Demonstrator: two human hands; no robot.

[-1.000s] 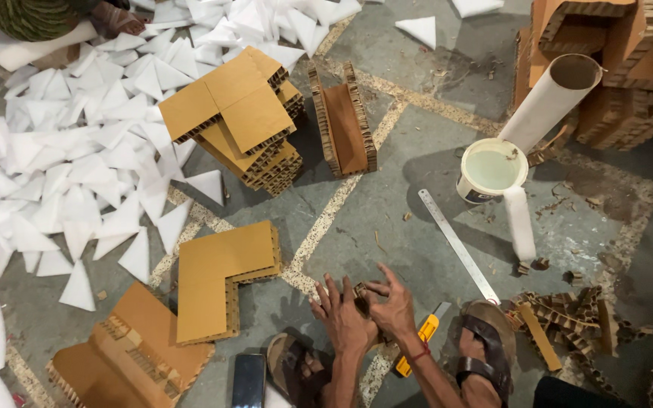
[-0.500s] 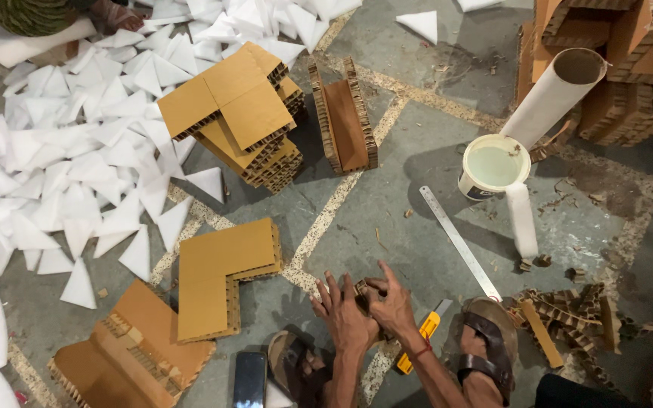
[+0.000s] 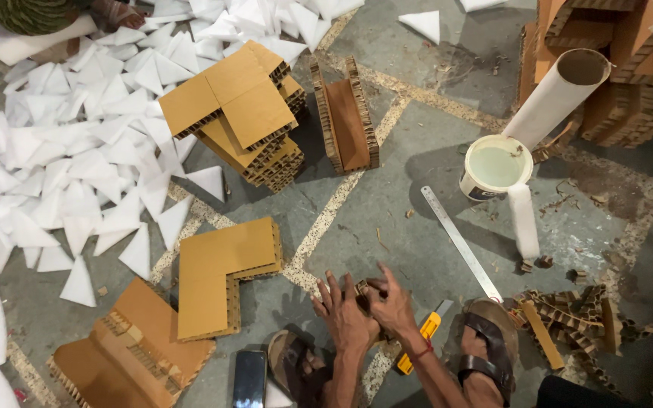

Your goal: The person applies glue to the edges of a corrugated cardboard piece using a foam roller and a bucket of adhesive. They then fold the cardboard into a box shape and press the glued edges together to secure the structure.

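My left hand (image 3: 344, 313) and my right hand (image 3: 393, 304) are pressed together low in the view, both gripping a small brown piece of honeycomb cardboard (image 3: 362, 288) just above the floor. Only a sliver of that piece shows between the fingers. A yellow utility knife (image 3: 422, 335) lies on the floor right beside my right wrist. A steel ruler (image 3: 460, 242) lies slanted just past my right hand. An L-shaped cardboard piece (image 3: 223, 273) lies flat to the left of my left hand.
A stack of L-shaped cardboard pieces (image 3: 239, 113) and an upright cardboard channel (image 3: 345, 117) sit farther out. White triangles (image 3: 62, 174) cover the floor at left. A white glue bucket (image 3: 495, 166), a roller (image 3: 524, 220), a cardboard tube (image 3: 555, 97), cardboard scraps (image 3: 580, 317), a phone (image 3: 249, 378) and my sandalled feet (image 3: 490, 346) surround me.
My hands have stayed in place, with only slight finger movement on the small cardboard piece. Nothing else has moved.
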